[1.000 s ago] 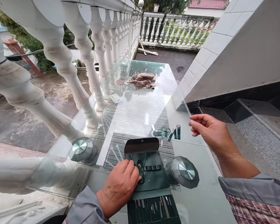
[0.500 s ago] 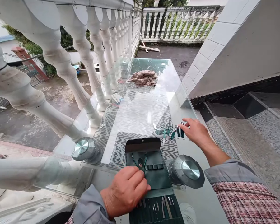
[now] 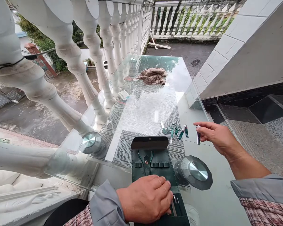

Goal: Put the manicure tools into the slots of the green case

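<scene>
My right hand [image 3: 214,135] pinches a nail clipper [image 3: 198,135] above the right side of the glass table [image 3: 217,163]. My left hand [image 3: 147,197] lies palm down over the open dark green case [image 3: 155,157], covering most of its lower row of metal tools. A few slim tools [image 3: 175,204] show beside its fingers. Empty loops and a snapped strap are in the case's upper part. Beyond the case, green-handled scissors [image 3: 174,130] lie on the glass next to other clippers [image 3: 184,132] and a small white-tipped tool [image 3: 163,128].
Glass knobs stand at the table's near left [image 3: 91,142] and near right [image 3: 195,172]. A brown cloth [image 3: 152,76] and a small card box [image 3: 124,95] lie farther back. White balusters [image 3: 73,59] line the left; stone steps [image 3: 254,135] are at the right.
My right hand has lifted a clipper from the group and moved right with it. My left hand has shifted right, over the case's tools. The view has moved a little.
</scene>
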Demonstrator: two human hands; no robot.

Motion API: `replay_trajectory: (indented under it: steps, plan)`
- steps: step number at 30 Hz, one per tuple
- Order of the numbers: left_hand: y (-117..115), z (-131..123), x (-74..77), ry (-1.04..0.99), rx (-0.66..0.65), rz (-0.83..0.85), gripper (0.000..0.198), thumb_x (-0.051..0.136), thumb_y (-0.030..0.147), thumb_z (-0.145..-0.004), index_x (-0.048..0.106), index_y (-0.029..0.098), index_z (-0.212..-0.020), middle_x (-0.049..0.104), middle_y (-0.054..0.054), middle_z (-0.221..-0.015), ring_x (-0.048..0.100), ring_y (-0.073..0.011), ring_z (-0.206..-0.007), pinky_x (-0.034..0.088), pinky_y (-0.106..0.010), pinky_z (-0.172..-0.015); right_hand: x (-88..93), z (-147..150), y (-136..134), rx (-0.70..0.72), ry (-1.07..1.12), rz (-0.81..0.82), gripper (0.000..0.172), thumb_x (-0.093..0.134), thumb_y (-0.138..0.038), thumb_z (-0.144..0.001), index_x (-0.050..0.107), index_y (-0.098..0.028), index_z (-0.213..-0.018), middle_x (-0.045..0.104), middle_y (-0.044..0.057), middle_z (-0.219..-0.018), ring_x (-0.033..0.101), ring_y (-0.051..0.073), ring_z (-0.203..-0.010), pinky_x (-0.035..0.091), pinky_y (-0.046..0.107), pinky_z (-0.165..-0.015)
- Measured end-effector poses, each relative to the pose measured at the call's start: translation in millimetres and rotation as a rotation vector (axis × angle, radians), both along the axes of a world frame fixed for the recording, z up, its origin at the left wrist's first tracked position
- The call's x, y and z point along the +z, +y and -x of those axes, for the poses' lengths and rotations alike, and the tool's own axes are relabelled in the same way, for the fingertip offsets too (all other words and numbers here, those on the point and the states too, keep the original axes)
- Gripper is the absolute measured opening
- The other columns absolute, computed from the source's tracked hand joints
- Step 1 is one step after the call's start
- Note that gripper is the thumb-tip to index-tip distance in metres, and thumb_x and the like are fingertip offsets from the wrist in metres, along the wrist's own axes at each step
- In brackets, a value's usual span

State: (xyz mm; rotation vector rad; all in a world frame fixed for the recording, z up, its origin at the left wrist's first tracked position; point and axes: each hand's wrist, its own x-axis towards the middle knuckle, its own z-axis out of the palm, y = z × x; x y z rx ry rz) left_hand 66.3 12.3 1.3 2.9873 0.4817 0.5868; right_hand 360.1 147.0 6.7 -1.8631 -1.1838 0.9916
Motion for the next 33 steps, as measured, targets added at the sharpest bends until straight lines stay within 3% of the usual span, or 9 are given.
replay_trajectory:
  steps: [3,6,13,18,22,25,29,33]
  plan:
    - [-0.7,-2.3,-3.8,0.003,-0.006,0.001,0.035,0.046,0.034,-0.1,0.065,0.006,-0.108,0.068,-0.015,-0.111,0.065,-0.022,-0.096,0.053,-0.033,-0.088,14.1,14.0,-11.0,0.054,0.168,0.101,0.035,0.071,-0.029,-0.058,0.071,-0.016,-0.091,0.069,0.004,-0.077,0.054,0.01,-0.05,0.05,0.027,-0.051]
    - [-2.0,-4.3,-6.5,-0.008,-0.011,-0.01,0.035,0.045,0.033,-0.1,0.066,0.005,-0.105,0.069,-0.015,-0.105,0.066,-0.0221,-0.093,0.054,-0.033,-0.084,21.3,28.9,-19.8,0.183,0.187,0.166,0.041,0.073,-0.033,-0.056,0.071,-0.016,-0.093,0.067,0.002,-0.074,0.052,0.009,-0.048,0.049,0.027,-0.051]
    - [-3.8,-2.8,-8.6,-0.038,0.008,-0.039,0.034,0.045,0.031,-0.1,0.066,0.005,-0.104,0.07,-0.015,-0.105,0.067,-0.0229,-0.095,0.054,-0.033,-0.083,5.3,55.7,-33.9,0.416,0.004,0.285,0.035,0.064,-0.035,-0.059,0.067,-0.018,-0.089,0.053,-0.004,-0.061,0.049,0.012,-0.051,0.047,0.026,-0.047]
    - [-2.1,1.3,-6.6,0.004,-0.021,-0.009,0.033,0.046,0.032,-0.1,0.065,0.006,-0.109,0.068,-0.016,-0.115,0.066,-0.0228,-0.101,0.052,-0.035,-0.091,2.2,61.3,-35.9,0.576,-0.171,0.232,0.025,0.059,-0.032,-0.069,0.065,-0.021,-0.09,0.052,-0.004,-0.062,0.05,0.012,-0.056,0.044,0.025,-0.052]
    - [-2.1,3.3,-5.3,0.004,-0.025,0.023,0.032,0.046,0.031,-0.1,0.065,0.007,-0.11,0.068,-0.014,-0.116,0.066,-0.0225,-0.102,0.052,-0.034,-0.093,18.3,60.1,-38.3,0.692,-0.43,0.124,0.012,0.058,-0.034,-0.076,0.062,-0.023,-0.079,0.062,-0.001,-0.065,0.054,0.015,-0.061,0.04,0.027,-0.058]
    - [-3.5,5.2,-5.0,0.007,-0.028,0.043,0.032,0.045,0.03,-0.1,0.066,0.008,-0.108,0.069,-0.014,-0.116,0.066,-0.0217,-0.1,0.052,-0.033,-0.092,32.9,72.0,-46.4,0.775,-0.574,0.027,0.027,0.055,-0.039,-0.084,0.057,-0.022,-0.063,0.064,0.001,-0.063,0.054,0.016,-0.06,0.037,0.028,-0.059]
    - [-6.4,7.7,-5.8,-0.004,-0.044,0.049,0.03,0.044,0.025,-0.099,0.067,0.007,-0.105,0.069,-0.014,-0.116,0.067,-0.0218,-0.098,0.052,-0.033,-0.09,36.5,113.0,-57.6,0.976,-0.597,0.056,0.036,0.047,-0.041,-0.094,0.065,-0.022,-0.07,0.069,0.003,-0.071,0.06,0.017,-0.065,0.038,0.028,-0.062]
    - [-9.2,8.0,-7.5,0.006,-0.044,0.031,0.03,0.044,0.024,-0.098,0.068,0.007,-0.103,0.07,-0.015,-0.115,0.068,-0.0223,-0.097,0.053,-0.034,-0.088,28.2,153.1,-58.2,0.916,-0.934,0.102,0.044,0.042,-0.044,-0.098,0.07,-0.018,-0.077,0.073,0.013,-0.08,0.067,0.025,-0.076,0.036,0.031,-0.062]
